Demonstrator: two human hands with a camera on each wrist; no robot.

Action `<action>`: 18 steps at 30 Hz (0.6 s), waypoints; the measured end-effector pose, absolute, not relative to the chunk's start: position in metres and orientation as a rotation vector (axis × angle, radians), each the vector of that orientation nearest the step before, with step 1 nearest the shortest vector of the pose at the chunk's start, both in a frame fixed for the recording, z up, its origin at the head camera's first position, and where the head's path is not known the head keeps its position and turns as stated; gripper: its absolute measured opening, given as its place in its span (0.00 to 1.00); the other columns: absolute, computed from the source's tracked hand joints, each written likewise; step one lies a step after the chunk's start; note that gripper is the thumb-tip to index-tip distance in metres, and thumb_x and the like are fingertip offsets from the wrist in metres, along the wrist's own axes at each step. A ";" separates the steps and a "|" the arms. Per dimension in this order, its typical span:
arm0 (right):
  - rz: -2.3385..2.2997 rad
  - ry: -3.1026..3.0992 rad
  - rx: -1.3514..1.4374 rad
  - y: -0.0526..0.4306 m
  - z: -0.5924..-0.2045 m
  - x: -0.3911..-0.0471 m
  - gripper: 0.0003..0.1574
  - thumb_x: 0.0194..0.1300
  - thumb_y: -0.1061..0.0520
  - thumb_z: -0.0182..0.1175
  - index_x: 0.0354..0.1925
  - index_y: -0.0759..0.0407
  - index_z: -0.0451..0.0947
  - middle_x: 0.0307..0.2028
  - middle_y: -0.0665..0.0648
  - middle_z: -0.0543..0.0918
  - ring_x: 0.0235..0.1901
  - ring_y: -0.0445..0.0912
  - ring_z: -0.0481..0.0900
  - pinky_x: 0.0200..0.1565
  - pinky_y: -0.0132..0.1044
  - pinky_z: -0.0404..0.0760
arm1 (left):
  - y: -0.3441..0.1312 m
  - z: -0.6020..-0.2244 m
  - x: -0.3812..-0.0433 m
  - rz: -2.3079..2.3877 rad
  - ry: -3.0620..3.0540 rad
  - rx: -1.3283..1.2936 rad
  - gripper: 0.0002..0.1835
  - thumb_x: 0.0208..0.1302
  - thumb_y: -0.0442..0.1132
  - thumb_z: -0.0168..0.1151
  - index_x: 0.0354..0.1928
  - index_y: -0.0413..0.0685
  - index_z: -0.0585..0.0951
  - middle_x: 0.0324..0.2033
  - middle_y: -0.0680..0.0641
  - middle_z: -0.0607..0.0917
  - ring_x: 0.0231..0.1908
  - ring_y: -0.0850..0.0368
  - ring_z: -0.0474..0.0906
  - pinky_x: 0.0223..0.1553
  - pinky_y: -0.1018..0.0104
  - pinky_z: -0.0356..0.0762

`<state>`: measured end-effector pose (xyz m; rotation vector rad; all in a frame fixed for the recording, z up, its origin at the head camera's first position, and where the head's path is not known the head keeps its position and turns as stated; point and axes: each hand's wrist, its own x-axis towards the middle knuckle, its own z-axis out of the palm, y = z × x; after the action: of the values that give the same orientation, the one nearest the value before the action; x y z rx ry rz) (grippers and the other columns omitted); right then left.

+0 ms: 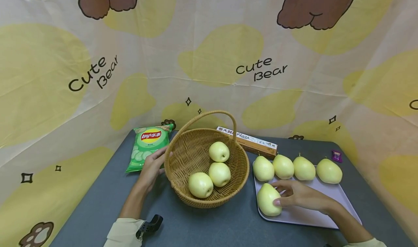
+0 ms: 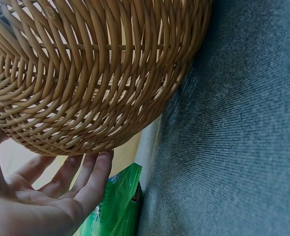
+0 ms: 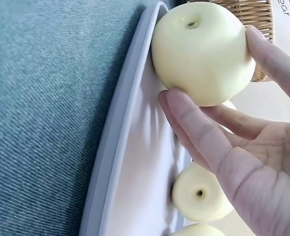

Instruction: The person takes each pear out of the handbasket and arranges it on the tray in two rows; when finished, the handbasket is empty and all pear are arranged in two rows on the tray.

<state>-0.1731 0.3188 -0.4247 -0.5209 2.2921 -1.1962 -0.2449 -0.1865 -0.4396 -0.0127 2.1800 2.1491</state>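
Note:
My left hand [image 1: 152,167] is at the left side of a wicker basket [image 1: 176,156], its extended fingertips touching the woven wall [image 2: 101,98]. Inside the basket lie three pale yellow-green pears, one near the back [image 1: 219,152], one below it [image 1: 219,174] and one at front left [image 1: 200,185]. With thumb and fingers, my right hand [image 1: 298,195] holds another pear [image 1: 268,200] at the front left corner of a lilac tray [image 1: 313,218]. In the right wrist view this pear [image 3: 204,54] sits between thumb and fingers, close to the tray's rim [image 3: 120,123].
Several pears stand in a row along the tray's back edge, one at its right end [image 1: 329,171]. A green chip bag [image 1: 148,149] lies left of the basket. Behind are a pasta box [image 1: 256,145] and a small purple packet [image 1: 336,156]. A printed cloth [image 1: 209,58] hangs behind the table.

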 end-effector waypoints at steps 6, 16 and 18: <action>-1.176 2.289 -0.498 0.318 -0.423 -0.174 0.32 0.75 0.50 0.66 0.71 0.59 0.74 0.52 0.58 0.85 0.53 0.50 0.81 0.49 0.34 0.80 | -0.187 -0.440 -0.245 2.149 2.178 -0.008 0.34 0.79 0.54 0.61 0.80 0.50 0.69 0.76 0.44 0.71 0.71 0.45 0.73 0.66 0.44 0.78; -1.186 2.293 -0.506 0.322 -0.421 -0.173 0.36 0.75 0.51 0.66 0.74 0.62 0.71 0.59 0.60 0.83 0.60 0.57 0.78 0.51 0.34 0.81 | -0.187 -0.440 -0.245 2.158 2.171 -0.006 0.34 0.79 0.53 0.61 0.80 0.49 0.69 0.76 0.44 0.71 0.70 0.45 0.73 0.66 0.44 0.77; -1.197 2.300 -0.519 0.324 -0.420 -0.172 0.37 0.75 0.51 0.66 0.75 0.63 0.69 0.61 0.61 0.83 0.61 0.57 0.78 0.51 0.34 0.81 | -0.187 -0.440 -0.245 2.159 2.169 -0.001 0.34 0.79 0.53 0.61 0.80 0.49 0.69 0.76 0.44 0.71 0.70 0.45 0.73 0.67 0.44 0.76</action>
<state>-0.1725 0.3235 -0.4203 -0.5191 2.2995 -1.1972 -0.2451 -0.1867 -0.4400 -0.0008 2.1691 2.1593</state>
